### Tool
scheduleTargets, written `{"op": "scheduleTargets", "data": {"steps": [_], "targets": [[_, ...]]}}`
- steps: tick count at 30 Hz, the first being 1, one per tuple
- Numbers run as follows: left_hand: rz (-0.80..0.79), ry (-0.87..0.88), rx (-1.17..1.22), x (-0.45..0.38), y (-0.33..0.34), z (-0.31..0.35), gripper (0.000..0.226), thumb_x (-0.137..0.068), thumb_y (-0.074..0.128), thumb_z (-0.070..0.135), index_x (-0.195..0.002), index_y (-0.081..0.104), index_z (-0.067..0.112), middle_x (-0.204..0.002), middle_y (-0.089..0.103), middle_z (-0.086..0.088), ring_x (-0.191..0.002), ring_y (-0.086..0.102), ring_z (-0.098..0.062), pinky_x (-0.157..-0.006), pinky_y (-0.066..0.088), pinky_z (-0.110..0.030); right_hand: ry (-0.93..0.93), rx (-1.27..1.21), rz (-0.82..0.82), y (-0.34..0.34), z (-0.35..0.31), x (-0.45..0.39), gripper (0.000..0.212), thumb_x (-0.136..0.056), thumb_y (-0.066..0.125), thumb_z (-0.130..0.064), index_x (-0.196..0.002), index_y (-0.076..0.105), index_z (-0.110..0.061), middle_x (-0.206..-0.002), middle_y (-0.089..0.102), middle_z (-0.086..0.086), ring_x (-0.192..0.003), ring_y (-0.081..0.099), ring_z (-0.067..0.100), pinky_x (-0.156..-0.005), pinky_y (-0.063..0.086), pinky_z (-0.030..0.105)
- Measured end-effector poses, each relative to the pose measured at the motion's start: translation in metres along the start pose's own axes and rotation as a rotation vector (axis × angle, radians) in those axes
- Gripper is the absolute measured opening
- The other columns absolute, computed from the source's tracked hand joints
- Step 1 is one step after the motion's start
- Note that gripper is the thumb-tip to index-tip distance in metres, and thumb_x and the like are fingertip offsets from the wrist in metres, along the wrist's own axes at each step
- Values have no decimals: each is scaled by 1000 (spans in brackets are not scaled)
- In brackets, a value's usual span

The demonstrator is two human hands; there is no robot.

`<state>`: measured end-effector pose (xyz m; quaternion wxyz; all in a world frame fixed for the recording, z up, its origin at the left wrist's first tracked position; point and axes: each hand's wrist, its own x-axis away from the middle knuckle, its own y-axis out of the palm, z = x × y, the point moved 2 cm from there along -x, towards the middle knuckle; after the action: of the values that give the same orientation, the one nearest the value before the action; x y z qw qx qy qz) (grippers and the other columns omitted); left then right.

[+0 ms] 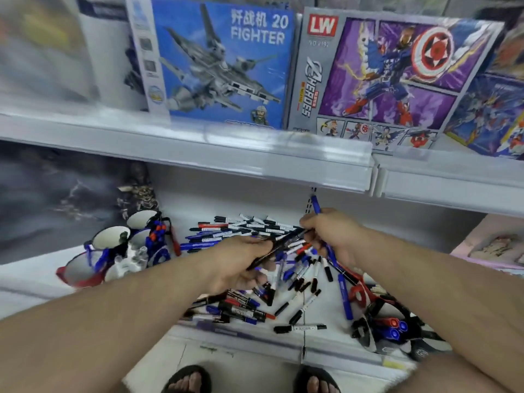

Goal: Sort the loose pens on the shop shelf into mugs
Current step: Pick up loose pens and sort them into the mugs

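Seen from a head camera looking down at a white shop shelf (397,251). Two bare forearms reach in from the bottom corners and meet near the centre of the view.

The left hand (241,265), just below centre, has its grip clenched around a dark pen (279,246) that slants up toward 2 o'clock. The right hand (330,234), just beside it at 3 o'clock, has its grip clenched around a blue pen (317,207) whose end sticks up toward 12 o'clock; its fingertips also meet the upper end of the dark pen.

Under and around both hands lies a heap of loose pens (255,231), black, blue and red, spread from the back of the shelf at 12 o'clock to its front edge at 6 o'clock. One black-capped white marker (300,328) lies alone near the front edge.

At 9 o'clock from the hands stands a cluster of mugs (110,236) with white insides; one at the back holds blue and red pens. At 4 o'clock a dark mug (394,329) lies tilted with blue pens inside.

On the shelf above stand toy boxes: a blue fighter-jet box (221,63) at 12 o'clock and a purple superhero box (391,78) at 1 o'clock. Sandalled feet (187,381) show at 6 o'clock.
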<state>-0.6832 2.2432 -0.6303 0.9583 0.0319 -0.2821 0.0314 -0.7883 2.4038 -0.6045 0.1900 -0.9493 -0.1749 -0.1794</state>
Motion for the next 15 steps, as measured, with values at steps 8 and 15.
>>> {"op": "scheduleTargets", "data": {"steps": [8, 15], "targets": [[286, -21, 18, 22, -110, -22, 7, -98, 58, 13, -104, 61, 11, -83, 65, -11, -51, 51, -15, -44, 44, -21, 34, 14, -227, 96, -13, -19, 10, -95, 57, -7, -104, 62, -6, -73, 65, 11, -48, 43, 13, -42, 33, 23], [634, 54, -96, -8, -219, -17, 26, -96, 58, 12, -71, 56, 8, -65, 53, -12, -41, 46, -18, -45, 43, -21, 64, -117, -184, 164, -15, -47, 18, -100, 56, -23, -107, 58, -7, -73, 64, 12, -45, 41, 16, -43, 31, 26]]}}
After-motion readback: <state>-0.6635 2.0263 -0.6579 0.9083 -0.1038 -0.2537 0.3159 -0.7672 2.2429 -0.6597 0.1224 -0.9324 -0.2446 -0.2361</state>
